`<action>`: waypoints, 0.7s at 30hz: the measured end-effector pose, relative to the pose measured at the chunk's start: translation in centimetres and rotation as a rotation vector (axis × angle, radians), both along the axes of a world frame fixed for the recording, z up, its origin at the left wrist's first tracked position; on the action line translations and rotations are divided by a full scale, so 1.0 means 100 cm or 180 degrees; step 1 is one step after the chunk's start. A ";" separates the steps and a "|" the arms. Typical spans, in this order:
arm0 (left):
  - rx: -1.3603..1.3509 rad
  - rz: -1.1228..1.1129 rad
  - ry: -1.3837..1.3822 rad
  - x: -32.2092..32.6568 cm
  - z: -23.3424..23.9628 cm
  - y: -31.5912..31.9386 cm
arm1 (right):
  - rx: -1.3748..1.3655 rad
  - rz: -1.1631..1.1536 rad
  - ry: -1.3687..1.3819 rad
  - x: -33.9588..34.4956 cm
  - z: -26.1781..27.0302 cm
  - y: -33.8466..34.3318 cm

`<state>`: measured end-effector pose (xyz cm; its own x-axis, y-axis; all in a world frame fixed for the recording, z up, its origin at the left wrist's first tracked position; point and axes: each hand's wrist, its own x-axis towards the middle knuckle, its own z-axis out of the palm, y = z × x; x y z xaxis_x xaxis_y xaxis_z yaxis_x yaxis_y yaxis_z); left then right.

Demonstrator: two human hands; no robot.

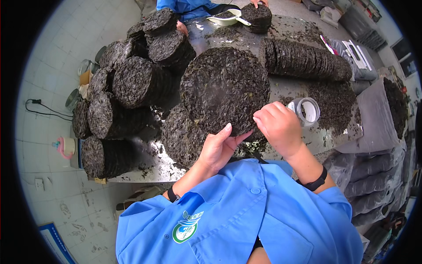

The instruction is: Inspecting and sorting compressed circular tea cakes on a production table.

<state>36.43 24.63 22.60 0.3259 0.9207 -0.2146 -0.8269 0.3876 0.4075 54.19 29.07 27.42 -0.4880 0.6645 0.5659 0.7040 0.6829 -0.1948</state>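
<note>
My left hand (219,150) holds a round sheet of dried dark seaweed (224,89) by its near edge, thumb on top and fingers beneath. Close to the sheet's lower right edge is my right hand (278,127), fingertips drawn together; whether they pinch anything is too small to tell. Another round of seaweed (181,135) lies partly under the held sheet. Just right of my right hand stands an open clear plastic jar (308,111) with something white inside.
Stacks of seaweed rounds (135,82) crowd the metal table's left side. A long row of rounds (306,61) lies back right, near loose seaweed crumbs (333,105). Across the table, a co-worker's hand touches a stack (256,18) beside a white dustpan (227,20). Plastic-wrapped bags (372,178) stand at right.
</note>
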 end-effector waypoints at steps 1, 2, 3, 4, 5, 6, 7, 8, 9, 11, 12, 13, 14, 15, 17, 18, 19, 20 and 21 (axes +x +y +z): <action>0.0005 -0.0003 -0.0049 0.001 0.000 0.001 | -0.0112 0.0010 -0.0039 0.001 -0.001 0.001; 0.0004 -0.0007 -0.0048 0.002 0.001 0.001 | -0.0113 0.0006 -0.0038 0.003 0.000 0.001; 0.0024 -0.0072 -0.0160 0.002 0.002 0.002 | -0.0552 0.0036 0.0401 0.006 0.000 0.002; 0.0043 -0.0139 -0.0272 0.002 0.003 0.003 | -0.0990 0.0064 0.0841 0.009 0.000 0.002; 0.0044 -0.0144 -0.0269 0.001 0.003 0.003 | -0.0988 0.0060 0.0844 0.013 0.000 0.000; -0.0004 -0.0149 -0.0268 0.001 0.003 0.003 | -0.1840 0.0095 0.2073 0.017 -0.001 -0.003; -0.0052 -0.0157 -0.0266 0.001 0.003 0.003 | -0.2680 0.0127 0.3310 0.021 -0.001 -0.004; -0.0049 -0.0162 -0.0264 0.001 0.003 0.002 | -0.2657 0.0247 0.3707 0.024 0.001 -0.004; -0.0007 -0.0182 -0.0128 0.001 0.003 0.002 | -0.2659 0.0242 0.3711 0.025 0.007 -0.004; 0.0031 -0.0209 0.0014 0.002 0.003 0.002 | -0.1676 -0.0330 0.1995 0.026 0.020 -0.005; 0.0075 -0.0256 -0.0001 0.002 0.004 0.002 | -0.1244 -0.0356 0.1544 0.023 0.025 -0.004; 0.0119 -0.0300 -0.0015 0.003 0.005 0.001 | -0.1244 -0.0374 0.1553 0.022 0.025 -0.003; 0.0114 -0.0315 -0.0010 0.005 0.007 0.000 | -0.0728 -0.0216 0.1111 0.022 0.025 0.000; 0.0253 -0.0362 0.0090 0.006 0.011 0.000 | -0.0212 -0.0056 0.0666 0.021 0.024 0.001; 0.0390 -0.0412 0.0196 0.007 0.012 0.000 | -0.0310 -0.0058 0.0602 0.020 0.023 -0.001; 0.0345 -0.0419 0.0290 0.007 0.012 -0.001 | -0.0362 -0.0108 0.0494 0.020 0.022 -0.003; 0.0300 -0.0425 0.0384 0.006 0.011 -0.001 | -0.0415 -0.0157 0.0386 0.020 0.020 -0.004; 0.0295 -0.0422 0.0391 0.006 0.009 -0.001 | -0.0420 -0.0153 0.0392 0.019 0.019 -0.004; 0.0397 -0.0445 0.0581 0.006 0.006 -0.001 | -0.0547 -0.0190 0.0370 0.019 0.016 -0.006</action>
